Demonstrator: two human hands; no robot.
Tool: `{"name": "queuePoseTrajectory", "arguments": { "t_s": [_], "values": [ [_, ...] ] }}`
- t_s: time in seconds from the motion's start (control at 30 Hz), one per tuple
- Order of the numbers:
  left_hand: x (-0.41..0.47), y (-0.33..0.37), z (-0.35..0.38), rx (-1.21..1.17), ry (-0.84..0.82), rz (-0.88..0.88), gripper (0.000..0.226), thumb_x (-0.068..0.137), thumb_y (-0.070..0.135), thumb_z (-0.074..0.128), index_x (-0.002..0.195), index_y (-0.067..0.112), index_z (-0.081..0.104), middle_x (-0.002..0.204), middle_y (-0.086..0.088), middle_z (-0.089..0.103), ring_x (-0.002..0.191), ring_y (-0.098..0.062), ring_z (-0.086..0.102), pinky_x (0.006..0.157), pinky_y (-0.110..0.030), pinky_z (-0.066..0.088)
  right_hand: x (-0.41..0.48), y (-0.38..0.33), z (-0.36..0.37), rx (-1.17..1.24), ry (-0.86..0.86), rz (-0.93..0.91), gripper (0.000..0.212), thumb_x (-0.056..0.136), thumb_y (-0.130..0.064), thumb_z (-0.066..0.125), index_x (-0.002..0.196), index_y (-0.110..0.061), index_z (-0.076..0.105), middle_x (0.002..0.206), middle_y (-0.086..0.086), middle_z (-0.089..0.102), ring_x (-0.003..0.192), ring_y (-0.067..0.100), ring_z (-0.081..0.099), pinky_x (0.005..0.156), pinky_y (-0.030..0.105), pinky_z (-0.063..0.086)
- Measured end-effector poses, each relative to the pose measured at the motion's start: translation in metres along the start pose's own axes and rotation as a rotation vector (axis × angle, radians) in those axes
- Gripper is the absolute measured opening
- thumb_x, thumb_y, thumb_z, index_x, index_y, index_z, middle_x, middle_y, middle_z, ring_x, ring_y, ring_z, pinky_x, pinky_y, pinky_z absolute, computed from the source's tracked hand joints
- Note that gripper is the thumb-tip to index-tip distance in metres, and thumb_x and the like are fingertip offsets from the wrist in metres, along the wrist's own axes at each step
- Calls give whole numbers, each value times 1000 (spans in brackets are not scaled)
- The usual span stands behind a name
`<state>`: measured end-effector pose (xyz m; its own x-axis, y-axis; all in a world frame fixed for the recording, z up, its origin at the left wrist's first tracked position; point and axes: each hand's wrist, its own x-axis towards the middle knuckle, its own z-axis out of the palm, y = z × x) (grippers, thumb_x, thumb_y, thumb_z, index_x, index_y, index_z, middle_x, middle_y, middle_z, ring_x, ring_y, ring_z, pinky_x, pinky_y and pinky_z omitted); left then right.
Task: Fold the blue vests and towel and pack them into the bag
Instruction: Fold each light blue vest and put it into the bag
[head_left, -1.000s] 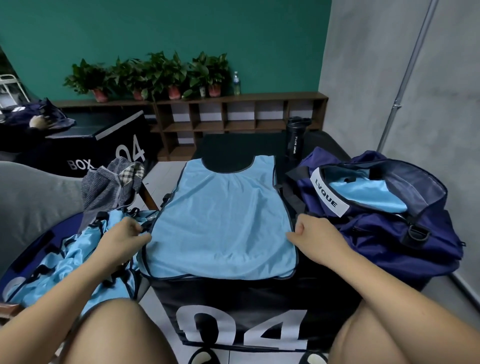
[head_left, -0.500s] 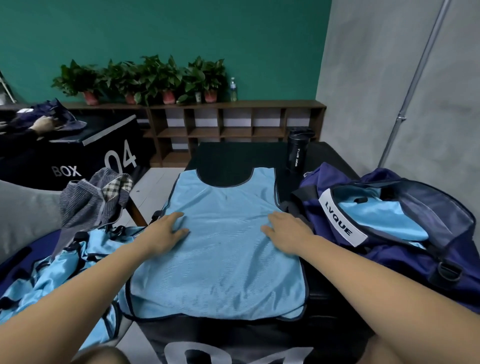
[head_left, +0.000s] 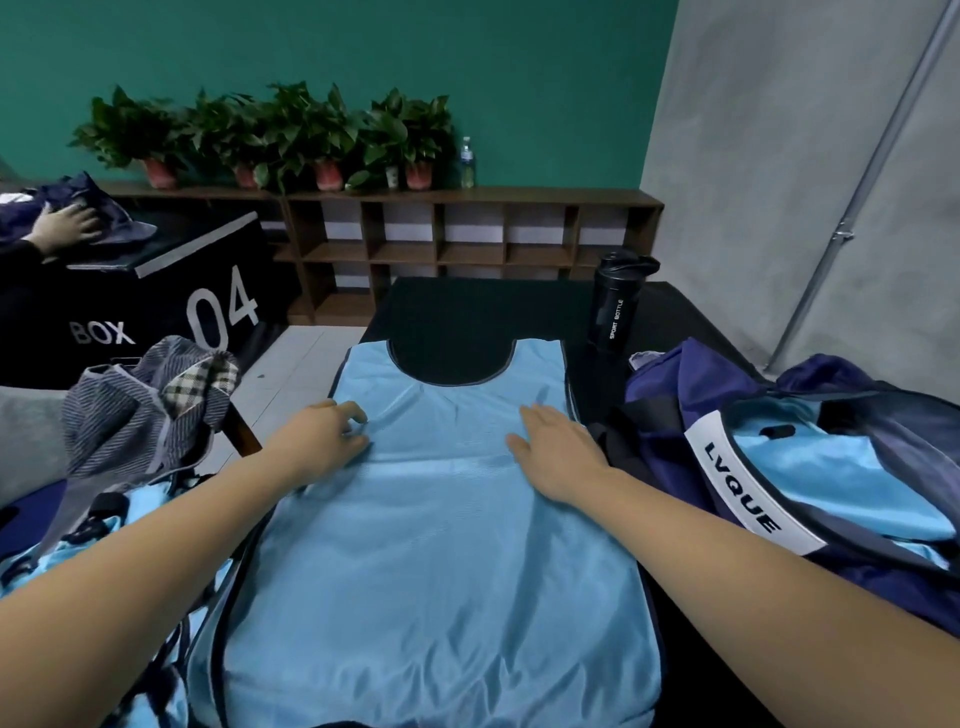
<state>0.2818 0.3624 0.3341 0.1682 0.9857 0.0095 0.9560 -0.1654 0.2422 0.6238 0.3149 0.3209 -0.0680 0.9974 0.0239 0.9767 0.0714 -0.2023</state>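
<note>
A light blue vest (head_left: 441, 545) with dark trim lies flat on the black box top, neckline away from me. My left hand (head_left: 324, 434) rests on its upper left part, fingers loosely bent on the cloth. My right hand (head_left: 558, 449) lies flat on its upper right part, fingers straight. A navy bag (head_left: 779, 415) marked LVQUE stands open at the right with blue fabric (head_left: 831, 467) inside. More blue vests (head_left: 78, 551) lie heaped at the left. A striped grey towel (head_left: 140, 405) with a checked patch hangs over a chair at the left.
A black sport bottle (head_left: 618, 301) stands on the box behind the bag. Another black box (head_left: 156, 312) marked 04 is at the far left, with another person's hand (head_left: 62, 228) on a dark bag. A wooden shelf (head_left: 467, 234) with potted plants lines the green wall.
Both hands have slid from the vest's lower side edges up to its upper part, smoothing it. The view has leaned forward over the vest.
</note>
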Motion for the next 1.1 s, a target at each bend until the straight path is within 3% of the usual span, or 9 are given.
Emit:
{"name": "queuePoseTrajectory", "arguments": {
  "t_s": [0.13,0.23,0.4,0.53,0.7,0.77,0.9,1.1],
  "values": [
    [13,-14,3,-26,-11,-18,33,103,49,62,132,33,64,115,2,56,99,-17,62,89,-32,48,14,27,-3,-86,14,214,72,108,-61,29,147,-4,48,149,10,47,141,30,44,112,46,39],
    [24,-22,1,-69,-3,-39,24,102,47,65,120,33,65,110,3,60,94,-15,63,80,-32,48,22,35,-10,-223,-3,296,76,109,-62,25,147,0,48,146,15,50,134,32,50,107,45,42],
    [58,-25,-7,-75,100,-86,11,101,36,65,99,25,67,95,-1,74,80,-18,66,65,-32,50,52,26,-22,-163,107,250,64,110,-53,32,145,-2,48,143,13,52,133,33,50,104,46,43],
    [85,-21,-11,-88,161,-118,7,98,27,63,98,21,68,91,-2,73,80,-21,64,58,-30,42,89,24,-34,-88,108,212,47,109,-39,37,141,-7,52,142,14,55,131,36,51,105,46,41],
    [120,-28,-7,-93,183,-131,9,99,29,62,95,22,66,92,2,72,64,-18,70,59,-32,53,137,37,-34,-100,101,199,42,108,-31,40,143,-9,49,143,14,54,132,35,50,105,47,40],
    [137,-34,-4,-71,203,-109,9,98,29,64,97,21,67,99,-2,72,74,-22,70,67,-35,56,156,43,-34,-113,116,186,37,108,-29,41,137,-9,51,140,14,55,129,35,52,104,47,40],
    [169,-38,2,-26,231,-64,17,98,30,65,110,19,66,106,-6,61,92,-27,64,77,-34,47,191,51,-31,-97,126,147,33,107,-21,39,135,-10,53,132,12,58,121,34,54,100,47,40],
    [206,-27,1,48,198,-36,34,103,30,63,134,16,62,129,-11,54,117,-36,60,95,-44,51,224,60,-21,-99,92,98,31,108,-22,41,134,-13,54,128,10,60,118,32,57,96,46,37]
  ]
}}
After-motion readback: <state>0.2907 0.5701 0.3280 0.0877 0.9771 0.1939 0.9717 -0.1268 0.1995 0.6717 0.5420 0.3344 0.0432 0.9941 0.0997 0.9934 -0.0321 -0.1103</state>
